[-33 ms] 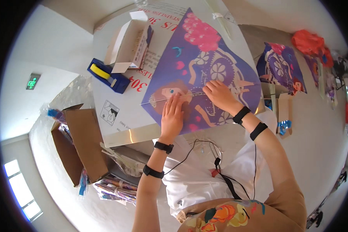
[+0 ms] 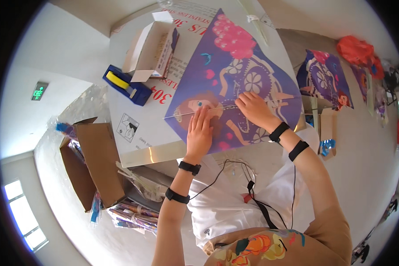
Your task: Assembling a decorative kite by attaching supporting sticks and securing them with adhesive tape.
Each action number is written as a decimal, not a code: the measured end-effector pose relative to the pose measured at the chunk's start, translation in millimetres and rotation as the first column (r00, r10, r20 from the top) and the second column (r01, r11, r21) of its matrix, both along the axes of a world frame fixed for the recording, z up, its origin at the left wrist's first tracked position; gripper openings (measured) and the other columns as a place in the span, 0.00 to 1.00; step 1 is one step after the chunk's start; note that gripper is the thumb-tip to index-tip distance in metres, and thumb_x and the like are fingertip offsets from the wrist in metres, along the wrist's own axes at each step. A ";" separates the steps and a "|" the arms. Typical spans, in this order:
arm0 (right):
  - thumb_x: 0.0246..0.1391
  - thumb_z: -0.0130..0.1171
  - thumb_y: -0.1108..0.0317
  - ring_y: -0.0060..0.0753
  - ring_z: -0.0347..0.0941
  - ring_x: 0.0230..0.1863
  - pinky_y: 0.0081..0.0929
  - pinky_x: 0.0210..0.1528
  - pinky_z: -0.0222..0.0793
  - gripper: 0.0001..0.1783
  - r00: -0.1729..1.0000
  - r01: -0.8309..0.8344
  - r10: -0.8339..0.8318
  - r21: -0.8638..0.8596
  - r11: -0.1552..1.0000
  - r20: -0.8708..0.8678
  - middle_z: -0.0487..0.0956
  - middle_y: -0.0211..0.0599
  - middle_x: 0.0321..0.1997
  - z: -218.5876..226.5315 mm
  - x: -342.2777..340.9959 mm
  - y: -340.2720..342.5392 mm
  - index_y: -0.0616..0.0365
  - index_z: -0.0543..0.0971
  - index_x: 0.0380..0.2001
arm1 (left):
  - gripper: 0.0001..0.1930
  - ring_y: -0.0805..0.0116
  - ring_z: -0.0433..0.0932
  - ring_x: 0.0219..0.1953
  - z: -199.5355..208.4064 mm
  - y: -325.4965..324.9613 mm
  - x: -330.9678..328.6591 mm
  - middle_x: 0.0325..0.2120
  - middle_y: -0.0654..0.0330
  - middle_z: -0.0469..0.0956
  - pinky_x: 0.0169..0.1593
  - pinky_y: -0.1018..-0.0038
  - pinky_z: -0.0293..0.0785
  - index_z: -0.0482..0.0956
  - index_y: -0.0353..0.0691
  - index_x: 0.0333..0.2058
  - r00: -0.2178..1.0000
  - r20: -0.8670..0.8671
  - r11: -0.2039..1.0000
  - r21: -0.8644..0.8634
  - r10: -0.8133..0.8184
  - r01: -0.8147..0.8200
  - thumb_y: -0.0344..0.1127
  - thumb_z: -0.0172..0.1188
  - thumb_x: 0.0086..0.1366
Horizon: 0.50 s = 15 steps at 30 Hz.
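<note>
A purple diamond-shaped kite (image 2: 194, 80) with a printed figure and pink flowers lies on the table. Across it runs a thin pale rod (image 2: 176, 116), from the left corner toward the right edge. My left hand (image 2: 200, 136) rests flat on the kite, its fingers stretched over the rod and the printed face. Farther right, my right hand (image 2: 255, 111) is curled with its fingertips closed on the rod near the middle of the kite. The part of the rod under my fingers is hidden.
On the table (image 2: 135, 153) stand an open white carton (image 2: 147, 48) and a blue tape dispenser (image 2: 139, 94). Thin pale strips (image 2: 258, 29) lie at the far edge. A brown cardboard box (image 2: 99, 162) is at left, another kite (image 2: 321, 77) at right. A black cable (image 2: 217, 174) hangs across my lap.
The whole view has shifted very slightly. Both hands keep their places on the kite and rod.
</note>
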State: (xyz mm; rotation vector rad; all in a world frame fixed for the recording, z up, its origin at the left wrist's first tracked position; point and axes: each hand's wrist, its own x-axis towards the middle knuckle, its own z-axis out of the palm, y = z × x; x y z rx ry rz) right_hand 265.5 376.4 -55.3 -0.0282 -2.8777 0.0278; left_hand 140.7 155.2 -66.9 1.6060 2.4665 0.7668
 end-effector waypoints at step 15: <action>0.48 0.54 0.71 0.34 0.68 0.40 0.28 0.46 0.65 0.07 0.998 0.024 -0.030 0.114 0.993 0.058 0.71 0.35 0.33 -1.9 -2.2 0.0 0.57 0.71 0.32 | 0.29 0.59 0.53 0.69 -6.1 -5.9 -5.3 0.65 0.58 0.59 0.69 0.60 0.49 0.61 0.41 0.63 0.998 0.057 1.000 0.014 -0.006 0.005 0.35 0.54 0.64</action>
